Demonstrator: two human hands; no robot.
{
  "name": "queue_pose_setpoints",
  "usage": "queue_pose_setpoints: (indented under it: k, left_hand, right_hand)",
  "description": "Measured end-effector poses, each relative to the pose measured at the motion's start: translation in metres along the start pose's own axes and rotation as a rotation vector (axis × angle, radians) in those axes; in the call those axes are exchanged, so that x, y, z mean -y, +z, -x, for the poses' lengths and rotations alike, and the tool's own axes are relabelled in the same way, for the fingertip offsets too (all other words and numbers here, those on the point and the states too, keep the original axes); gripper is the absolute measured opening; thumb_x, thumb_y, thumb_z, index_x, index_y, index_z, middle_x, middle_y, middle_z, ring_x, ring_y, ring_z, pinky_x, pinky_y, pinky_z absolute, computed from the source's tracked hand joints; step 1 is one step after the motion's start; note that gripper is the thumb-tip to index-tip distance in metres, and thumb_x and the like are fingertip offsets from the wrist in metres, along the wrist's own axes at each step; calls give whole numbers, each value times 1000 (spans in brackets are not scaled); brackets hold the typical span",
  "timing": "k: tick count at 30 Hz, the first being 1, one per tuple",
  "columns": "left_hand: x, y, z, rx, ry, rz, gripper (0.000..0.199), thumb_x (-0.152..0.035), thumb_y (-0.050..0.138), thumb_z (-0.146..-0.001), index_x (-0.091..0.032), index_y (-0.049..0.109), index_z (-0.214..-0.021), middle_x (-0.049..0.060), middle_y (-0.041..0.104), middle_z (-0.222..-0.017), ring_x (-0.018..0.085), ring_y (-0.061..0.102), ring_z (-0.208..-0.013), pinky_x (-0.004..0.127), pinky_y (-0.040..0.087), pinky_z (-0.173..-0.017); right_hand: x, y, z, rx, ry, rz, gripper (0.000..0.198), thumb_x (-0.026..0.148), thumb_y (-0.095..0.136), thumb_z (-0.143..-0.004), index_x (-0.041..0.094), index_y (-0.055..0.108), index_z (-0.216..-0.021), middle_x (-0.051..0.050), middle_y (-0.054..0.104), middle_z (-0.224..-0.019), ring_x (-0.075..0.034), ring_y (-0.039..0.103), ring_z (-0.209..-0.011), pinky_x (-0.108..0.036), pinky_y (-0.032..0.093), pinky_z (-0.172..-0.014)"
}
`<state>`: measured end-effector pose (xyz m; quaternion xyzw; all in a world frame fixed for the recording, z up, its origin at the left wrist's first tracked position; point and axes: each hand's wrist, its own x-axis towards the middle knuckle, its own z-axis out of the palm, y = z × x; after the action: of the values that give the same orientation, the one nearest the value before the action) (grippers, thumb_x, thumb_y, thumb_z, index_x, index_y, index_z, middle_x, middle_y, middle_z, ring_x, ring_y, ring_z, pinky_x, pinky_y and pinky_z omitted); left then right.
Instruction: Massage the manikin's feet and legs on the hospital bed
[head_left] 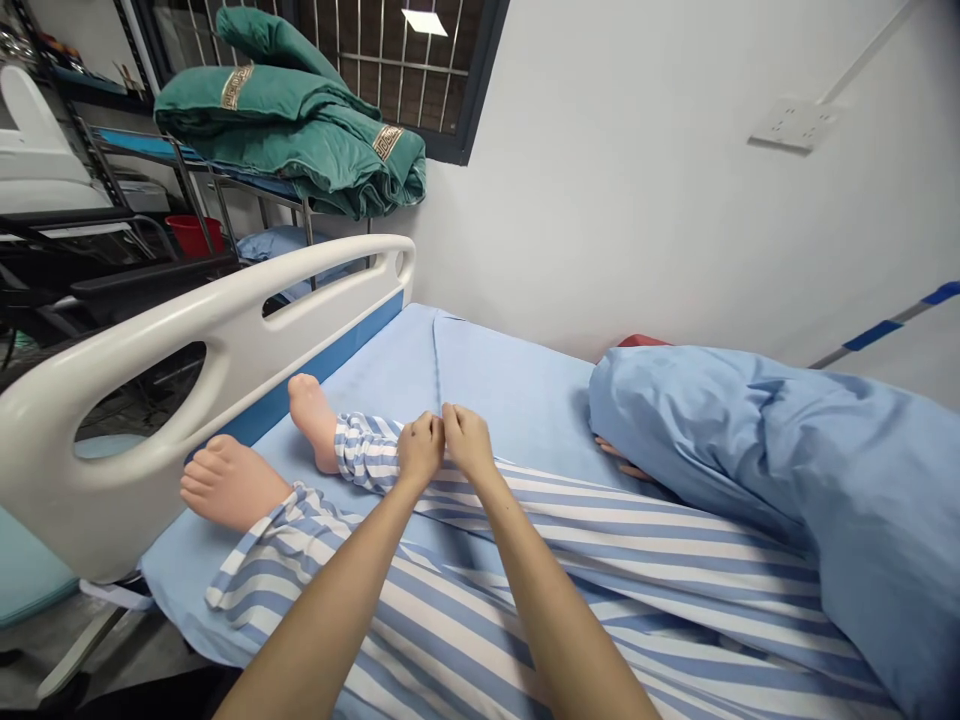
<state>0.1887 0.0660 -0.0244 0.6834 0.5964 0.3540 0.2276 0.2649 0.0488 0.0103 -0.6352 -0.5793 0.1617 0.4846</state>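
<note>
On the bed lies a manikin with bare feet, the near foot [234,485] and the far foot [313,420], in blue-and-white striped trousers [600,510]. My left hand [422,448] and my right hand [466,440] are side by side at the far lower leg, knuckles up and almost touching. Both are closed on the cloth of that trouser leg; the pinched fabric itself is mostly hidden under the fingers. The far trouser leg is bunched at the ankle. A blue quilt [847,480] covers the upper body, with some manikin fingers [624,458] showing below its edge.
A cream footboard [225,310] closes the bed's left end, and a light blue sheet [510,365] covers the mattress. Green folded bedding [300,130] lies on a rack beyond it. A red bucket [195,235] and black armrests [150,285] stand behind the footboard. A white wall [637,180] borders the far side.
</note>
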Motion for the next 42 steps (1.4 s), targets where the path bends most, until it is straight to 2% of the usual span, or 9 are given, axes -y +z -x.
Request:
queue_pose_setpoints:
  k: [3,10,15,19,22,25,30,36,42]
  left_hand:
    - [0,1,1,4,4,-22,31,-31,33,-87,-21,50,-63,2,60,-65,14,49,-60,26,23,-57]
    - [1,1,2,-5,29,-42,27,-31,35,-87,-21,50,-66,1,60,-66,14,51,-65,25,28,-62]
    - [1,0,2,30,41,15,28,-29,35,-84,-20,47,-60,1,57,-61,13,48,-61,25,28,-60]
    - [-14,-4,-6,50,25,173,30,-28,37,-80,-19,40,-51,-2,46,-51,11,40,-54,23,27,-56]
    - [-32,-4,-16,-24,-28,368,30,-27,37,-76,-18,34,-48,-4,35,-46,9,34,-50,23,25,-51]
    - [-41,3,-19,-83,-75,499,27,-27,35,-76,-19,32,-50,-5,32,-47,8,32,-49,22,24,-49]
    - [-27,19,-4,-40,-35,344,30,-30,36,-79,-19,34,-52,-4,40,-50,9,33,-52,23,25,-54]
    - [-18,19,1,1,-4,175,31,-31,35,-84,-19,40,-56,-1,50,-55,11,40,-55,24,27,-60]
    - [-19,19,1,5,16,93,31,-29,33,-85,-19,44,-58,0,56,-61,12,44,-58,25,26,-59]
  right_hand:
    - [1,-8,3,15,-63,-9,41,41,39,-83,19,40,-48,4,39,-45,-10,32,-47,-24,21,-49]
    - [-28,14,20,-71,32,-49,40,42,35,-84,19,44,-53,3,44,-48,-11,37,-50,-24,23,-51]
    - [-28,12,17,-72,50,-106,40,41,37,-83,19,40,-51,4,40,-47,-10,34,-49,-24,23,-50]
    - [-28,9,13,-80,108,-252,39,42,37,-82,19,37,-50,5,36,-47,-10,31,-50,-23,24,-49]
    - [-30,8,10,-103,144,-331,39,43,37,-82,20,33,-51,5,31,-47,-9,29,-50,-23,23,-47]
    - [-29,7,10,-123,164,-377,38,44,37,-82,20,32,-52,5,31,-48,-9,29,-50,-22,24,-47]
    - [-25,5,11,-161,222,-383,38,43,39,-80,19,35,-52,5,34,-48,-9,31,-49,-22,27,-46]
    - [-29,6,13,-153,155,-313,37,42,40,-80,19,36,-52,5,36,-49,-9,33,-51,-21,28,-48]
    - [-13,-15,6,-33,117,-65,38,40,38,-80,19,37,-49,5,37,-46,-9,32,-48,-23,24,-48]
